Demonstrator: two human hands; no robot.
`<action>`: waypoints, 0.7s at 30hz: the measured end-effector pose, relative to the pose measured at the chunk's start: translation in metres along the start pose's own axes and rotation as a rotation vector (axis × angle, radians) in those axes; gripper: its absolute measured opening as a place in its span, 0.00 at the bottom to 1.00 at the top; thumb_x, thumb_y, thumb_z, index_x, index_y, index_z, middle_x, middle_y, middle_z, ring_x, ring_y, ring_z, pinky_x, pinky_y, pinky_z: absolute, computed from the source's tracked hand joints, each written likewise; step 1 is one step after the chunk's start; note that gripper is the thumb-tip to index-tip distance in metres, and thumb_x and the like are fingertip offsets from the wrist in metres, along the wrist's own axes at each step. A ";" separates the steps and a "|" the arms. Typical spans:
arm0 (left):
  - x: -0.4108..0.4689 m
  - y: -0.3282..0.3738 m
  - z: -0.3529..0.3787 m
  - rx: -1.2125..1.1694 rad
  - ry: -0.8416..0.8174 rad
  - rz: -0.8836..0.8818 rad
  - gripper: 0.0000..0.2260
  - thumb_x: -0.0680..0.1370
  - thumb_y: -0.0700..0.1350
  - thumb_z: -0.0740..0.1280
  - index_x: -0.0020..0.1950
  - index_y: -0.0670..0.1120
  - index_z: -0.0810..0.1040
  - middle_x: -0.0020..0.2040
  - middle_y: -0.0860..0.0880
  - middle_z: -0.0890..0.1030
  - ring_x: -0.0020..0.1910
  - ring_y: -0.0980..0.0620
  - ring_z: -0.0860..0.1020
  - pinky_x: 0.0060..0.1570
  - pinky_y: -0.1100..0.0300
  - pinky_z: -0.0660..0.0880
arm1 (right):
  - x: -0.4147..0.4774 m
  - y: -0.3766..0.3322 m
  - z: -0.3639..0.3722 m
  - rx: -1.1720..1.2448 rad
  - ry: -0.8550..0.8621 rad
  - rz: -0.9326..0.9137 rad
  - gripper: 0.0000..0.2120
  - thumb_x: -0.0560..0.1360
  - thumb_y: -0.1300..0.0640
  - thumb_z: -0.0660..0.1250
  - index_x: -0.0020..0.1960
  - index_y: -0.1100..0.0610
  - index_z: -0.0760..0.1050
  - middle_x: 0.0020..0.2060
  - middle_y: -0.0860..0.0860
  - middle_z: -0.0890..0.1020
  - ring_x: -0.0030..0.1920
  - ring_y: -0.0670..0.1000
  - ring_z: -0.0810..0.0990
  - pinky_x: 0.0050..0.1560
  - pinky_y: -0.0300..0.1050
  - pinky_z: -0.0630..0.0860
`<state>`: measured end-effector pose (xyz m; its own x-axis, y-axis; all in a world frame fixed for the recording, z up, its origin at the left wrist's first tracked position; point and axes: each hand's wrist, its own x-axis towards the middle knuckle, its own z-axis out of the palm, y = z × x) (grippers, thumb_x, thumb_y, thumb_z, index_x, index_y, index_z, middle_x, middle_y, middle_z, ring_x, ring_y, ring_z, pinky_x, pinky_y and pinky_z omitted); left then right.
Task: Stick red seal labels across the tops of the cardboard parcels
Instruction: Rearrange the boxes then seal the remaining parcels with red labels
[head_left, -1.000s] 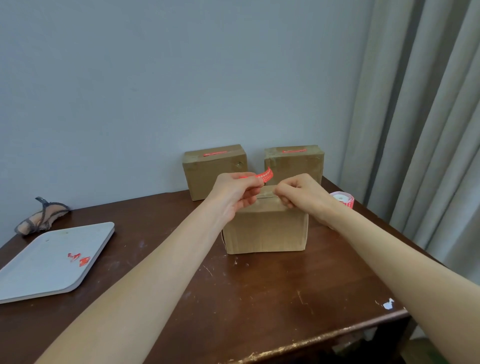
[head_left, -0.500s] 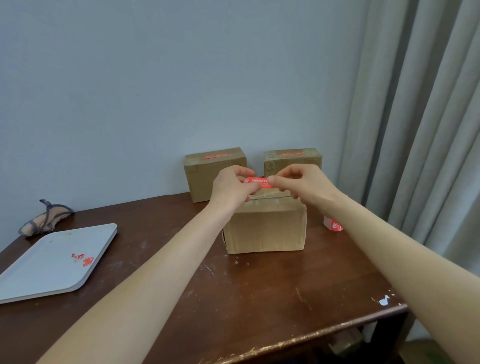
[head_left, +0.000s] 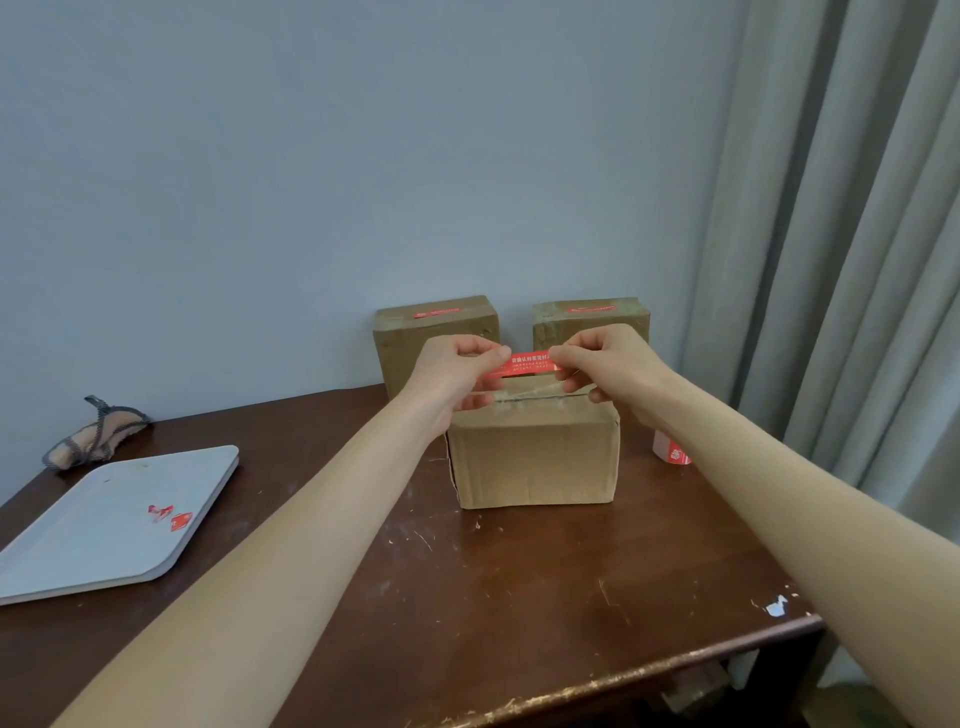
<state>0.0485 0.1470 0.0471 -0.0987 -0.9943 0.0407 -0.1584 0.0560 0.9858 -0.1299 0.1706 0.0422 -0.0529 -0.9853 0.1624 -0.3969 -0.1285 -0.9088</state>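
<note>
A red seal label (head_left: 530, 364) with white print is stretched flat between my two hands, a little above the taped top of the near cardboard parcel (head_left: 535, 457). My left hand (head_left: 457, 374) pinches its left end and my right hand (head_left: 608, 364) pinches its right end. Behind stand two more parcels, the left parcel (head_left: 434, 338) and the right parcel (head_left: 592, 317), each with a red label stuck on top. The label roll (head_left: 670, 449) lies on the table to the right of the near parcel, partly hidden by my right forearm.
A grey tray (head_left: 104, 525) with red label scraps (head_left: 169, 516) lies at the left on the brown table (head_left: 493, 597). A small fabric object (head_left: 93, 436) rests at the back left by the wall. Curtains (head_left: 857, 260) hang at the right.
The label was curled in my left hand alone; my right hand came up, took its other end, and both hands pulled it out flat over the near parcel. The roll became visible lower right.
</note>
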 end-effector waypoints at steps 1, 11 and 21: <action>0.002 0.000 -0.003 0.008 0.005 0.000 0.03 0.74 0.42 0.72 0.47 0.44 0.82 0.43 0.47 0.82 0.37 0.55 0.80 0.30 0.65 0.77 | 0.001 -0.001 -0.001 0.002 -0.005 0.004 0.08 0.77 0.56 0.67 0.39 0.56 0.78 0.33 0.49 0.81 0.32 0.43 0.78 0.29 0.34 0.69; 0.021 -0.010 0.001 0.377 0.090 0.150 0.05 0.73 0.41 0.72 0.48 0.46 0.81 0.43 0.48 0.83 0.41 0.54 0.81 0.44 0.60 0.78 | 0.021 0.010 -0.004 -0.241 0.052 0.074 0.14 0.74 0.51 0.71 0.40 0.63 0.81 0.34 0.53 0.80 0.37 0.48 0.75 0.40 0.44 0.74; 0.031 -0.034 0.017 0.719 0.161 0.240 0.08 0.73 0.46 0.72 0.52 0.48 0.80 0.45 0.51 0.82 0.46 0.55 0.78 0.47 0.62 0.72 | 0.032 0.028 0.007 -0.604 0.067 0.127 0.14 0.73 0.47 0.69 0.42 0.58 0.81 0.39 0.53 0.82 0.41 0.56 0.80 0.34 0.43 0.70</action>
<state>0.0339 0.1158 0.0123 -0.0757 -0.9452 0.3176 -0.7548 0.2624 0.6012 -0.1365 0.1347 0.0191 -0.1828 -0.9771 0.1088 -0.8313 0.0945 -0.5478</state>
